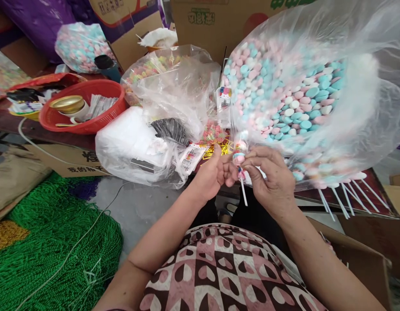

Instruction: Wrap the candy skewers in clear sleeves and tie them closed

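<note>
A wrapped candy lollipop, banded in pink, white and blue, stands nearly upright, its white stick pointing down. My right hand pinches it at the gathered neck of the wrapper, between thumb and fingers. Close by on the left is my left hand, its thumb raised away from loosely curled fingers. Those fingertips lie beside the neck; whether they touch it I cannot tell. Behind the lollipop are gold twist ties and a small bag of red and green gummies.
A large clear bag of pastel candies fills the right side, with several white sticks at the table edge. Leftward are a plastic bag of white wrappers and a red basket. Green cord is heaped lower left.
</note>
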`<move>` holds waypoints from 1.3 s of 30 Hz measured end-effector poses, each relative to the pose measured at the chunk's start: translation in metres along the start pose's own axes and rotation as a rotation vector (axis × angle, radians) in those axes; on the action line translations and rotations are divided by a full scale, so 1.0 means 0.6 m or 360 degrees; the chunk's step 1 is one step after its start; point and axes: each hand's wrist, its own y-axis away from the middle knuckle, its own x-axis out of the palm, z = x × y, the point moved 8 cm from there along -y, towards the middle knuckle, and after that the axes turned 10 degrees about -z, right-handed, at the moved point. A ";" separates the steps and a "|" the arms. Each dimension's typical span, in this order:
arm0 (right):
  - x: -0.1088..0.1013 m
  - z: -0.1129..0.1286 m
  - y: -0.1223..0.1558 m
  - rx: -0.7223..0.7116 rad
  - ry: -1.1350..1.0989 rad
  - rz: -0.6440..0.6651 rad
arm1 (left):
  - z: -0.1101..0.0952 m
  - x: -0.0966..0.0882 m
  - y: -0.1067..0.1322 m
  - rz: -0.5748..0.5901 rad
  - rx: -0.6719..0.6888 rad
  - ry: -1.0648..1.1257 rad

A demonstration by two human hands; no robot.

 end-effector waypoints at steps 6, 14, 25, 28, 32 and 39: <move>-0.012 -0.025 0.005 0.0029 0.0076 -0.0178 | -0.017 0.008 0.018 0.0076 0.0079 -0.0317; -0.014 0.000 0.026 -0.0105 -0.0053 -0.0186 | 0.019 0.010 -0.001 0.0056 -0.0017 -0.0072; -0.022 -0.065 0.077 0.0792 -0.0615 -0.0522 | -0.011 0.035 0.041 -0.0325 0.1178 -0.0704; -0.001 -0.092 0.103 0.1178 -0.0992 -0.0561 | -0.028 0.053 0.067 -0.0392 0.1746 -0.1274; 0.008 -0.113 0.140 0.1451 -0.1199 -0.0540 | -0.017 0.080 0.090 -0.0324 0.2153 -0.1714; -0.102 -0.136 0.244 0.1518 -0.0721 -0.0583 | 0.055 0.105 0.065 0.0261 0.1801 -0.1686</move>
